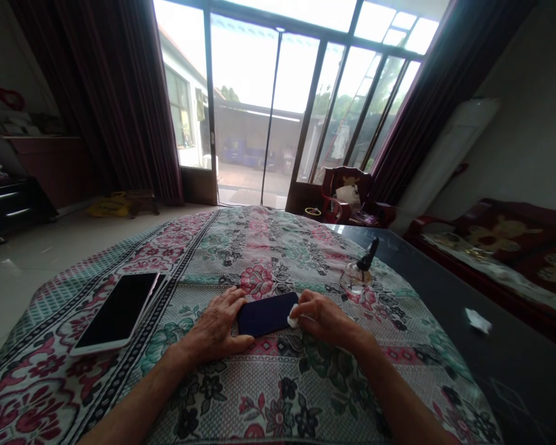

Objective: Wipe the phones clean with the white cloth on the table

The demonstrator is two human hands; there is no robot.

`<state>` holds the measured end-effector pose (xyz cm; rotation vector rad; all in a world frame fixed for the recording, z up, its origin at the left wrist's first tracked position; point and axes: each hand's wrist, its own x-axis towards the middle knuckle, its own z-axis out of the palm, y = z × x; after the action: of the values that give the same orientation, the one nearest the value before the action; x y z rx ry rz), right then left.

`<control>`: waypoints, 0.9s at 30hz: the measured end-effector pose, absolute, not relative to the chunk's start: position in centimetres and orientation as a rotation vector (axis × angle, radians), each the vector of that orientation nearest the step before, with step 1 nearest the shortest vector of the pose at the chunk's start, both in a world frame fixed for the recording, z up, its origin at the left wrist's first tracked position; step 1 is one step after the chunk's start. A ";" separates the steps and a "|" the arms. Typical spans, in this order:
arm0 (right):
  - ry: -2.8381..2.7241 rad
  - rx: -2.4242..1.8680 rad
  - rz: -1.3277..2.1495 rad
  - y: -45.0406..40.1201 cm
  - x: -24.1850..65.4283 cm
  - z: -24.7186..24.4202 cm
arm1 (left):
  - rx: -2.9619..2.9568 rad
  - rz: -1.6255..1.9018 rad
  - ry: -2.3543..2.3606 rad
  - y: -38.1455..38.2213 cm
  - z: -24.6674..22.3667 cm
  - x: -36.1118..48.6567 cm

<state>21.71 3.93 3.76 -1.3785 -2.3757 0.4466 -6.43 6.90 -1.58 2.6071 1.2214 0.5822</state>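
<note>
A dark blue smartphone (266, 314) lies flat on the patterned tablecloth (231, 395) in front of me. My left hand (220, 324) grips its left end, fingers along the far edge and thumb at the near edge. Between the fingertips of my right hand (322, 318) is a crumpled white tissue (293, 316), pressed against the phone's right end. Left of my hands, a white tablet (115, 312) with a black screen rests on another flat device, mostly covered by it. A clear glass container (353, 281) with a black upright part (368, 254) stands beyond my right hand.
A crumpled piece of white paper (478, 321) lies on the dark tabletop (445, 296) to the right. Farther off are a wooden chair (345, 191), a red sofa (509, 228), a dark cabinet (13, 207) and a glass door (245, 123).
</note>
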 end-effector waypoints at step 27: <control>-2.274 -1.352 0.419 5.2 21.5 1.5 | 2.527 0.612 1.232 7.4 -1.6 -7.2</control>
<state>21.53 5.23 1.48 -1.3524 -2.2737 0.4186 -7.19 7.39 -1.63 2.5269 1.2317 0.6121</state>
